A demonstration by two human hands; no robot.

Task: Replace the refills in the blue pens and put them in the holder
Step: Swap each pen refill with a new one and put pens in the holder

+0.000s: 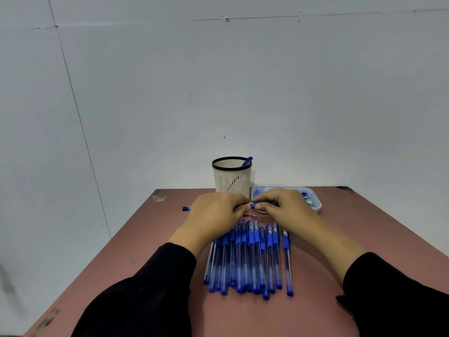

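Both hands meet above the middle of the reddish-brown worktop (150,239), fingers curled around one blue pen (252,205) held crosswise between them. The left hand (216,211) pinches the pen's left part and the right hand (283,205) pinches its right part, the fingertips of the two nearly touching where a short blue and silver section of the pen shows; most of it is hidden under the fingers. At 6 o'clock from the hands lies a row of blue pens (250,259), side by side and partly overlapping, their blue grips toward the hands and their far ends toward the person; the pen at the row's 3 o'clock edge lies a little apart from the rest. At 12 o'clock from the hands, near the worktop's far edge, stands the holder (232,176), a cream slotted cup with a black rim, upright, with one blue pen in the holder (247,162) leaning against its rim at the 2 o'clock side. Just beside the holder at 3 o'clock sits a pale blue tray (315,203) with small blue and dark items in it, too blurred to tell, partly hidden behind the right hand. At 9 o'clock from the left hand a small blue piece (186,208) lies on the worktop, and a thin refill (250,215) shows just below the fingertips. Black sleeves (145,288) cover both forearms.
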